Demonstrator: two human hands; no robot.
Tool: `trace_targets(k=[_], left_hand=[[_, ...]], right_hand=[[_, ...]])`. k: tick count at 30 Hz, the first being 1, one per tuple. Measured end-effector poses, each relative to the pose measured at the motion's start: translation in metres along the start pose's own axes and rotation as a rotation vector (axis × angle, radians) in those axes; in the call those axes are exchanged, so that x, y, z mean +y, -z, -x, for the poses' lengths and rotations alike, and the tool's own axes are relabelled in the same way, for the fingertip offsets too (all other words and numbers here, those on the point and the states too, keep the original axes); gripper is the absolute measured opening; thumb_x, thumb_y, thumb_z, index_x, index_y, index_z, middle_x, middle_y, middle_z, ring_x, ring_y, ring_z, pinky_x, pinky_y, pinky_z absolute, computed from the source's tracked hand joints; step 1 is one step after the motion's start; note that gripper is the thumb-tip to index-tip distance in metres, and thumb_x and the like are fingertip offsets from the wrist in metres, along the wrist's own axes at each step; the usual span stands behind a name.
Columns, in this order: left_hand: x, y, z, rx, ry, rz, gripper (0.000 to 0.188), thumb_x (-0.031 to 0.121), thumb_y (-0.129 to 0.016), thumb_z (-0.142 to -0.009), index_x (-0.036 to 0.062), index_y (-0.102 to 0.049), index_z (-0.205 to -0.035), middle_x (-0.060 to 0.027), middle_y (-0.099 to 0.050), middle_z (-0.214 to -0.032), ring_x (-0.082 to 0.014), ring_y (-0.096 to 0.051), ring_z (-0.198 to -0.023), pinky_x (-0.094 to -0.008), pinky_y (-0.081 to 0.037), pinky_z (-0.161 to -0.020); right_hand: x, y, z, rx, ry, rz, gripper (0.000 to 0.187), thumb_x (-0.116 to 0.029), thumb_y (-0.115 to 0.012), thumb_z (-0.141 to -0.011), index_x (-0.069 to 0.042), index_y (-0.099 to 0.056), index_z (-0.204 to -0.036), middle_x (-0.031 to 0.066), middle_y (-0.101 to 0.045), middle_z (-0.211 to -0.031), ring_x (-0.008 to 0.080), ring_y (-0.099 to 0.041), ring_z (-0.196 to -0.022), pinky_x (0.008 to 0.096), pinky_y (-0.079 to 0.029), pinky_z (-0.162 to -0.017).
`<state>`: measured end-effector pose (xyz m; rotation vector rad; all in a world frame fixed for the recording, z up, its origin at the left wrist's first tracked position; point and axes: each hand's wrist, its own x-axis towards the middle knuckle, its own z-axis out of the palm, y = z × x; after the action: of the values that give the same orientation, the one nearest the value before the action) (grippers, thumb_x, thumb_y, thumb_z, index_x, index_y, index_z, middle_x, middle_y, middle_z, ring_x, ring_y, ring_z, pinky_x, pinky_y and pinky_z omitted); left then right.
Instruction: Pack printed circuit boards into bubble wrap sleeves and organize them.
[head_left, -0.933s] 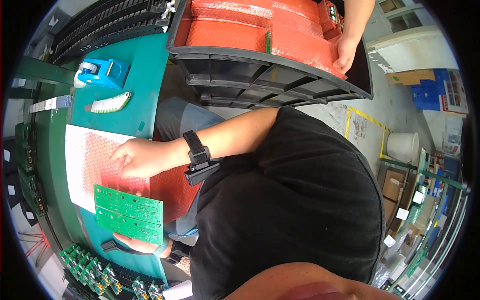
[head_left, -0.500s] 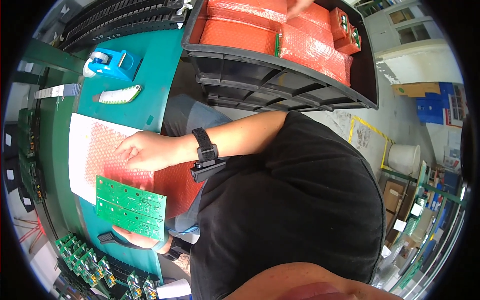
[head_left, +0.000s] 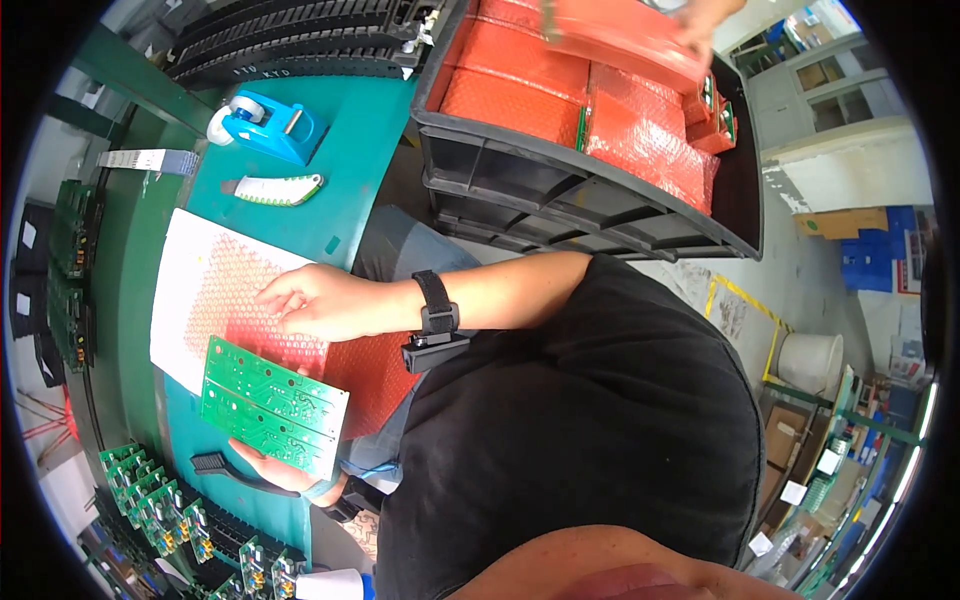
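A green circuit board point(head_left: 275, 405) lies tilted in my left hand point(head_left: 268, 466), whose fingers wrap its near and far edges; the palm is hidden underneath. Just beyond the board, my right hand point(head_left: 335, 305) has its fingers curled, fingertips pinched down on a red bubble-wrap bag point(head_left: 240, 290). Part of that bag rests on a white sheet point(head_left: 178, 270) on the bench, and red bubble wrap point(head_left: 365, 385) continues under my right wrist toward my lap. A black strap with a small device point(head_left: 437, 350) sits around my right wrist.
A blue tape dispenser point(head_left: 275, 130) and a white-green utility knife point(head_left: 280, 190) lie on the teal bench point(head_left: 350, 150). By my left hand lies a black brush point(head_left: 235, 472). Populated boards point(head_left: 165, 510) stand in a rack. Another person's hand point(head_left: 705, 25) holds a red package over a black crate point(head_left: 520, 170).
The whole view has shifted slightly. The other person's hand has moved right over the crate and lifted a red package. My hands keep nearly the same hold on board and bag.
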<state>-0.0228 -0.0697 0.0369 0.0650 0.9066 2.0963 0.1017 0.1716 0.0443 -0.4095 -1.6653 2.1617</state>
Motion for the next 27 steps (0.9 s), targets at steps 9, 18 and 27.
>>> trace_targets(k=[9, 18, 27], left_hand=[[-0.002, -0.023, 0.008, 0.097, 0.009, 0.002, 0.074, 0.058, -0.035, -0.108, 0.0164, -0.022, -0.168, -0.0214, -0.024, -0.171, -0.0574, -0.027, -0.150, -0.0675, -0.018, -0.125], [-0.003, -0.029, 0.004, 0.074, 0.008, -0.053, 0.075, 0.058, -0.037, -0.108, 0.0183, -0.019, -0.169, -0.0194, -0.014, -0.174, -0.0577, -0.015, -0.153, -0.0708, -0.014, -0.125], [-0.012, -0.060, 0.013, 0.233, -0.054, -0.050, 0.075, 0.058, -0.036, -0.107, 0.0196, -0.017, -0.169, -0.0176, -0.009, -0.175, -0.0585, -0.011, -0.154, -0.0745, -0.013, -0.123]], right_hand=[[0.003, 0.000, -0.001, 0.014, 0.020, 0.015, 0.050, -0.007, -0.071, -0.091, 0.008, -0.060, -0.138, 0.0209, -0.069, -0.124, 0.0223, -0.069, -0.109, 0.0327, -0.057, -0.092], [0.001, 0.004, 0.000, 0.016, 0.029, 0.094, 0.052, -0.010, -0.069, -0.091, 0.009, -0.058, -0.138, 0.0205, -0.070, -0.124, 0.0210, -0.070, -0.107, 0.0331, -0.058, -0.088], [-0.003, 0.005, 0.002, 0.020, 0.016, 0.099, 0.052, -0.010, -0.069, -0.091, 0.010, -0.058, -0.138, 0.0200, -0.070, -0.124, 0.0212, -0.070, -0.106, 0.0337, -0.058, -0.087]])
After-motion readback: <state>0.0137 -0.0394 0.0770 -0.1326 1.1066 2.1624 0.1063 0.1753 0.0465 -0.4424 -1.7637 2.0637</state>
